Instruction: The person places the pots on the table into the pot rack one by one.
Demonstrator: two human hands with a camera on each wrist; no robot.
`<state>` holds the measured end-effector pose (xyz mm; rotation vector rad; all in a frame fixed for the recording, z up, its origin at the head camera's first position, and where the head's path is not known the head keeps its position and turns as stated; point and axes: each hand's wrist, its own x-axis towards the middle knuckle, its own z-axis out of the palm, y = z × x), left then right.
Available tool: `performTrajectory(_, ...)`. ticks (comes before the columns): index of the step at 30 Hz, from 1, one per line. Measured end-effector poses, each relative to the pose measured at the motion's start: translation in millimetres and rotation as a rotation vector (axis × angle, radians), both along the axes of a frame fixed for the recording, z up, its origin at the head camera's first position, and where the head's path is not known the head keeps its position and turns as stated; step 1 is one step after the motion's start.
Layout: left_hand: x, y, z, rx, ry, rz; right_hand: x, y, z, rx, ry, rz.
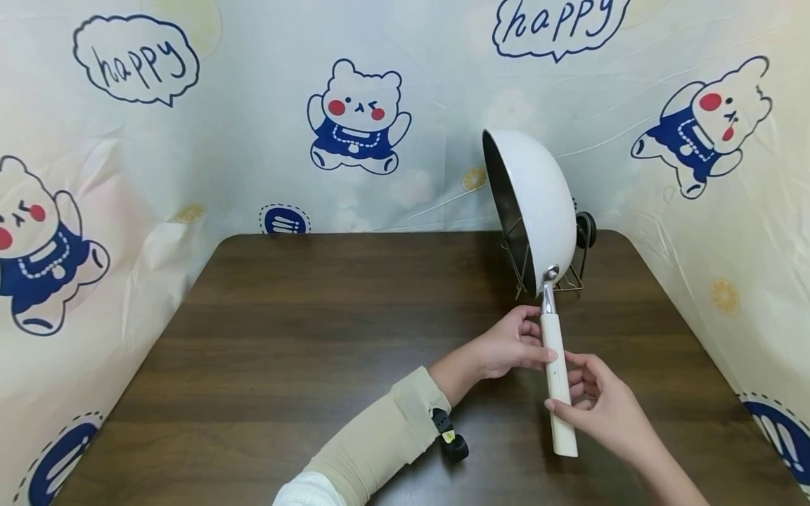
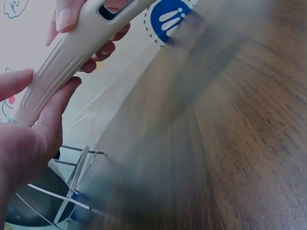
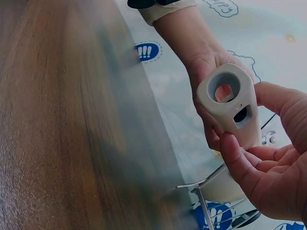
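Observation:
A wok (image 1: 549,200), white outside and dark inside, stands on its side at the back right, with its mouth turned left. Its long cream handle (image 1: 558,393) points toward me, joined by a metal neck. My left hand (image 1: 509,346) holds the handle's upper part between thumb and fingers. Lower down, near the free end, my right hand (image 1: 607,407) pinches it from the right side. The right wrist view shows the hollow end of the handle (image 3: 249,132) with a slot in its side. A wire rack (image 1: 572,282) is around the wok's lower part, partly hidden by it.
Behind the wok, a black round knob (image 1: 586,230) sticks out on the right. The dark wooden table (image 1: 304,337) meets a printed cloth backdrop (image 1: 443,91) at its back and sides. A black strap device (image 1: 451,439) sits at my left sleeve.

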<state>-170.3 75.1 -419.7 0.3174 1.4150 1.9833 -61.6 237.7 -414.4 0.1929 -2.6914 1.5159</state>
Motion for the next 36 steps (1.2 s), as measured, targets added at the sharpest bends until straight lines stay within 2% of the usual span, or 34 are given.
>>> performTrajectory(6,-0.3,-2,1.0,-0.012,0.007,0.003,-2.5,2,-3.4,-0.017,-0.051,0.01)
performTrajectory(11,-0.1,-1,-2.5,-0.025,-0.002,0.018,-3.7,3,-9.4,0.015,-0.089,0.011)
performTrajectory(21,-5.6,0,-15.5,-0.072,0.011,0.058,-8.7,-1,-21.4,0.024,-0.007,0.034)
performTrajectory(29,-5.3,3,-25.4,-0.171,0.049,0.098,-11.5,-2,-28.9,0.078,-0.087,0.007)
performTrajectory(36,-4.7,-1,-26.7,-0.173,0.09,0.074,-11.6,1,-30.8,0.11,-0.056,0.0)
